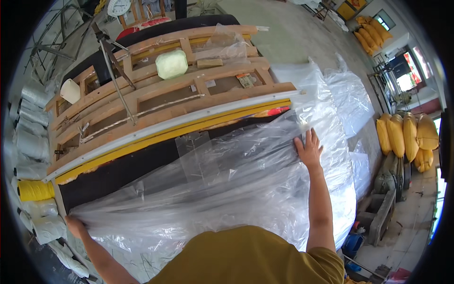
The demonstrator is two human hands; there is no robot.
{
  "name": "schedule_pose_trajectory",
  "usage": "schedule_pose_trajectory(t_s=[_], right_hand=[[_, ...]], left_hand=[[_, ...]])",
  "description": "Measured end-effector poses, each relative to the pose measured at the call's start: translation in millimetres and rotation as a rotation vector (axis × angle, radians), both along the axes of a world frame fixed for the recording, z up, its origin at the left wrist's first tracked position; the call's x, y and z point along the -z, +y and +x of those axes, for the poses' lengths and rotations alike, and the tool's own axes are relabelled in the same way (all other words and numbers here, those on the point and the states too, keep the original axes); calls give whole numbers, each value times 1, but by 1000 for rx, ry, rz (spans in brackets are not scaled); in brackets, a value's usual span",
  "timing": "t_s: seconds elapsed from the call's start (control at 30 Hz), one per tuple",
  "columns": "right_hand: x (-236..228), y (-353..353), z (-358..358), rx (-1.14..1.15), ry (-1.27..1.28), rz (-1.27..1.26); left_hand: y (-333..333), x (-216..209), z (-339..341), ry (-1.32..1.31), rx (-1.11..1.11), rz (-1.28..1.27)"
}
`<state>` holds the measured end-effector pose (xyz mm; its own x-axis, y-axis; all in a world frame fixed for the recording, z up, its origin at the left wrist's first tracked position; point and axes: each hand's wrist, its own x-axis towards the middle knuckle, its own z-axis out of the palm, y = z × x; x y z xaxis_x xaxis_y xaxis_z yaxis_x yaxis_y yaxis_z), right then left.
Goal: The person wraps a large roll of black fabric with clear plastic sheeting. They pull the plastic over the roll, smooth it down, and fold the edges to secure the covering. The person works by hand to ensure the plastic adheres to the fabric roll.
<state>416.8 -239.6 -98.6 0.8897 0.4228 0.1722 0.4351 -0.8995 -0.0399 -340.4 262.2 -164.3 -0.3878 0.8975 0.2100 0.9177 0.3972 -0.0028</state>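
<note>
The plastic sheet [222, 187] lies across the near tabletop [123, 166], the frame [246, 93] beyond it. On the frame, the container [171, 64] sits right of the stand [116, 78]. Rolls [32, 144] line the left side; sacks [396, 135] lie right.

Left hand [76, 226]: finger placement unclear; dial [119, 6] cropped at top.

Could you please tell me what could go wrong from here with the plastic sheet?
The clear plastic sheet bunches into folds at the left hand, so pulling there might crease or tear it. The right hand has its fingers spread rather than closed, so the sheet could perhaps slip on that side.
</note>
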Motion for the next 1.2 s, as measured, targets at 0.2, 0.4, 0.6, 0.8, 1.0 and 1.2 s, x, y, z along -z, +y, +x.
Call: schedule_pose_trajectory(t_s=[0.2,0.4,0.6,0.8,1.0,1.2], right_hand=[[3,-19,-7,-39,-268,163],[-2,74,-23,-607,-89,203],[-5,45,-81,-528,-88,-16],[3,60,-23,-301,-20,222],[-6,99,8,-441,28,-245],[89,66,139,-366,-148,234]], left_hand=[[-66,-2,-137,136,92,-28],[-77,-19,-144,10,24,203],[-123,-54,-272,53,-571,105],[-100,7,-306,452,-69,132],[-112,23,-322,145,9,155],[-10,-2,-182,640,388,797]])
